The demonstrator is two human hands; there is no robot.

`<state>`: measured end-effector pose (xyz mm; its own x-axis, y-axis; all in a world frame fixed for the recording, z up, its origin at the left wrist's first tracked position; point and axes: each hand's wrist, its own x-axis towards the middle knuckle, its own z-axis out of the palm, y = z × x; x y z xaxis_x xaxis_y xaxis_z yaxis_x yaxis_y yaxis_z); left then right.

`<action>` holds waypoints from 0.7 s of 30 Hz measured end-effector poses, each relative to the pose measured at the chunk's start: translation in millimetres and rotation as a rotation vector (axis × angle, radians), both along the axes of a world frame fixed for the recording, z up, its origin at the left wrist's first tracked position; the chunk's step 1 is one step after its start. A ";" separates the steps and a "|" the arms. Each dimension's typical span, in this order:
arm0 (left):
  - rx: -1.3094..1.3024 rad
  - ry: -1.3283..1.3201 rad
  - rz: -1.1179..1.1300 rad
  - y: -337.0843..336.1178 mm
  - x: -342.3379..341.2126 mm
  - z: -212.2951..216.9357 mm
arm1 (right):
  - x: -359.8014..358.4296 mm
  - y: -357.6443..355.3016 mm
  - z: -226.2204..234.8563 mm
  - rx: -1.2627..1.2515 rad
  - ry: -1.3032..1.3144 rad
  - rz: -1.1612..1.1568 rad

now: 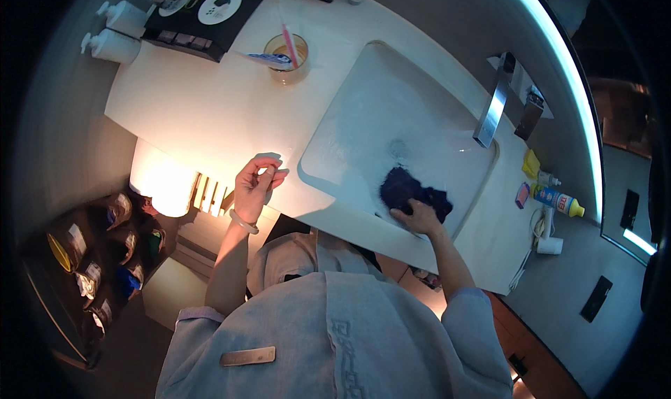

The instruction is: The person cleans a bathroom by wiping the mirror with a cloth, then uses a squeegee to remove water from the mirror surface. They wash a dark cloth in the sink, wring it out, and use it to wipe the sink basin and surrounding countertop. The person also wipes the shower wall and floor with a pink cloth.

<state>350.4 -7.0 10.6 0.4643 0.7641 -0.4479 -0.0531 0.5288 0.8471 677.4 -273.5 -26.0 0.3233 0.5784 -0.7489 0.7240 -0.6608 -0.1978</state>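
One white countertop (210, 112) (dim bathroom) holds a rectangular sink (363, 112).

White vanity countertop (210, 105) carries rectangular sunken sink (363, 112). Dark blue cloth (409, 189) lies in sink near front wall. Chrome faucet (493, 112) mounted behind basin. Glass cup (286, 56) with toothbrush and tube stands left of sink. Black tray (199, 11) at far left corner, two white pump bottles (115, 35) beside it. Right of sink: yellow-capped bottle (559, 200), small yellow item, possibly sponge (531, 165), white hairdryer-like object (549, 241).
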 end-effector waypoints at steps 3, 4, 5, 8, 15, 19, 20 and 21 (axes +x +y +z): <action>-0.016 -0.026 0.011 0.4 -2.7 -1.5 | -27.0 58.9 40.7 -0.132 0.295 -0.095; -0.024 -0.028 0.005 0.9 -2.0 -2.5 | -37.4 60.9 35.1 -0.050 0.295 -0.149; -0.032 -0.030 -0.002 1.2 -1.1 -2.8 | -29.5 81.8 22.7 -0.350 0.530 -0.093; -0.017 0.014 0.011 -0.3 -1.7 -2.7 | -55.3 100.4 4.3 -0.057 0.602 -0.028; 0.009 0.124 0.002 -2.2 0.0 -1.6 | -53.8 162.2 -52.4 0.471 0.195 0.344; 0.021 0.189 0.034 -2.6 5.8 -1.6 | 18.1 179.3 -68.5 0.351 -0.024 0.260; 0.031 0.193 0.040 -2.5 7.7 -1.4 | 37.0 170.2 -72.1 0.377 -0.103 0.238; 0.042 0.197 0.053 -2.9 9.0 -2.0 | 57.5 157.0 -77.0 0.402 -0.183 0.221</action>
<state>359.4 -9.9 8.5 0.3298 0.8048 -0.4935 0.0887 0.4940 0.8649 734.9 -116.4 -103.0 0.2658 0.8794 -0.3950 0.8851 -0.3850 -0.2616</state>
